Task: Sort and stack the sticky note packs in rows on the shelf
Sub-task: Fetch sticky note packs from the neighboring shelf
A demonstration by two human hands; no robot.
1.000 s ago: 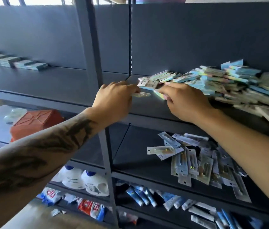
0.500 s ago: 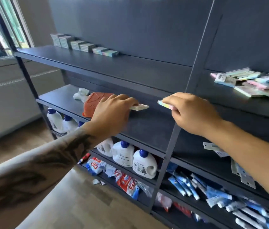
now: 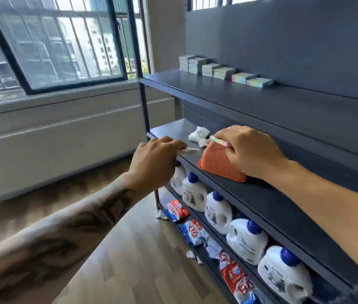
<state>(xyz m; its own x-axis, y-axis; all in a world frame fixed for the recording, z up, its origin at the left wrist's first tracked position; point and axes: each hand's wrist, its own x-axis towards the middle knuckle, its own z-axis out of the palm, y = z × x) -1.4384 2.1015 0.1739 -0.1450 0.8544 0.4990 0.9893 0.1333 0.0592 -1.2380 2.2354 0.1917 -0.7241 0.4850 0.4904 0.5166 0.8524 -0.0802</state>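
**Shelf stock, sticky note packs: two in hand, one row on top shelf**

Left hand (image 3: pixel 154 160): tattooed forearm, raised in front of the dark grey metal shelving unit (image 3: pixel 283 106); fingers curled, pinching a thin pale sticky note pack (image 3: pixel 188 150) held flat and pointing toward the shelves.

Right hand (image 3: pixel 248 153): raised near the left, fingers curled, pinching a thin pastel-striped sticky note pack (image 3: pixel 218 141) by one end; the pack stuck out to the left of the knuckles.

Row of stacked sticky note packs (image 3: pixel 222 70): stood on the top shelf against the back panel, six stacks side by side, taller at the window end and lower toward the right; the last two showed pastel stripes. Both hands were well below and in front of this row.

Middle shelf: an orange, rough-textured block-shaped item (image 3: pixel 217 164) sat partly behind the right hand; a crumpled white piece of paper or cloth (image 3: pixel 199 136) lay just beyond it.

Lower shelf: a line of white plastic jugs with blue caps (image 3: pixel 247 240).

Bottom level: red, white and blue soft packets (image 3: pixel 233 273), loosely heaped.

Surroundings: wood-pattern floor (image 3: pixel 129 249); a barred window with a dark frame (image 3: pixel 48 42) at left.
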